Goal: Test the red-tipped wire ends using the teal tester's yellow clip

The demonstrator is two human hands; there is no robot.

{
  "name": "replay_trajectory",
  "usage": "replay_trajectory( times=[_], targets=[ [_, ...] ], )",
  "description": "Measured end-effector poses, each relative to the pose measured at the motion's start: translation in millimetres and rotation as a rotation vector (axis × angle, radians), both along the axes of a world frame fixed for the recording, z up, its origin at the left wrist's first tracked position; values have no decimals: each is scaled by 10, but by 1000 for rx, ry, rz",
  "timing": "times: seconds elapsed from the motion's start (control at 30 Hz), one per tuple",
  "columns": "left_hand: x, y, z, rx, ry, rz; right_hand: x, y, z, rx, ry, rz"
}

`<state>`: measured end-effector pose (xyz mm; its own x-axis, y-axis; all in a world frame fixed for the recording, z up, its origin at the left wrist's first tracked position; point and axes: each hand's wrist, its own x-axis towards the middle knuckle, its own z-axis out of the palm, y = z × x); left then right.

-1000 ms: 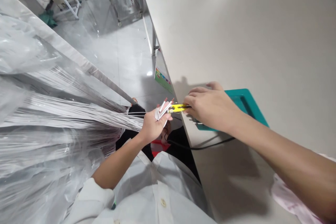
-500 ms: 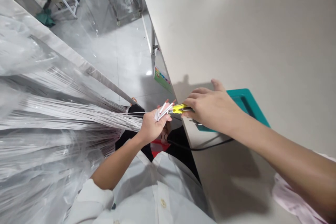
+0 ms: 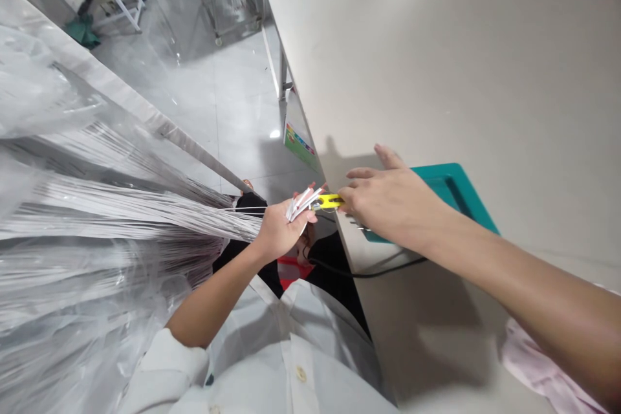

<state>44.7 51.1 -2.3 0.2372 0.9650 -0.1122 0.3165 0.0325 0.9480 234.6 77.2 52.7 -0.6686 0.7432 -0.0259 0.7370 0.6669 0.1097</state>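
At centre frame, the left hand (image 3: 277,231) has a closed grip on white cables (image 3: 194,215) — the right hand (image 3: 391,200), fingers curled round a yellow hand tool (image 3: 326,198), works near their ends, seemingly needing steadiness.

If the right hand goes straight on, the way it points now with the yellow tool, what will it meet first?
Probably the white wires in the left hand; the tip of the yellow tool looks very near them, but depth is unclear.
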Motion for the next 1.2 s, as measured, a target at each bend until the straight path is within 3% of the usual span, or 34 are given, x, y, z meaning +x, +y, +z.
replay_trajectory(
  times=[0.17, 0.37, 0.57, 0.63, 0.73, 0.87, 1.07, 1.2],
  targets=[
    [-3, -3, 34, -5, 6, -8, 6, -57, 0, 30, -23, -71],
    [0, -34, 61, -12, 1, 46, 19, -79, -74, 60, 39, -46],
    [-79, -72, 99, -22, -31, 61, 29, -66, -38, 77, 56, -49],
    [-120, -97, 133, -8, -62, 66, 18, -111, -7, 110, 152, -33],
    [-186, -152, 209, 17, -112, 86, -75, -272, 22, 163, 495, -74],
    [-266, -254, 317, -20, -197, 98, -337, -509, -44, -77, 950, -217],
    [-354, -368, 384, -62, -255, -50, -621, -559, -261, -828, 1479, -380],
    [-390, -399, 343, -72, -330, -143, -685, -573, -353, -942, 1682, -450]
  ],
)
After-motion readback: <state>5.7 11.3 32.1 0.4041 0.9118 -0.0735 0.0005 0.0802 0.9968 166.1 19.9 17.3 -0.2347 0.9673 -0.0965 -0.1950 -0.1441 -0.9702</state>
